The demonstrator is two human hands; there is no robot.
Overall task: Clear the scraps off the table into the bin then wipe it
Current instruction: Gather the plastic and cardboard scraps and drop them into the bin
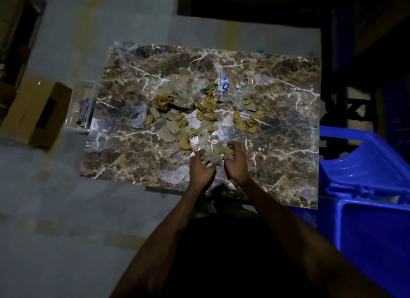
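Note:
Several scraps of brown cardboard and crumpled clear plastic (pixel 199 107) lie scattered over the middle of a brown marble-patterned table (pixel 277 156). Near the front edge, my left hand (pixel 200 168) and my right hand (pixel 237 162) curl in from both sides around a small bunch of plastic and cardboard scraps (pixel 214 154). A white scrap with blue print (pixel 223 83) lies toward the back. A blue bin (pixel 363 200) stands open at the table's right side.
A cardboard box (pixel 35 113) sits on the floor at the left. Beside the table's left edge stands a clear plastic container (pixel 83 107) with dark items inside. Dark shelving (pixel 244 7) stands behind the table. The room is dim.

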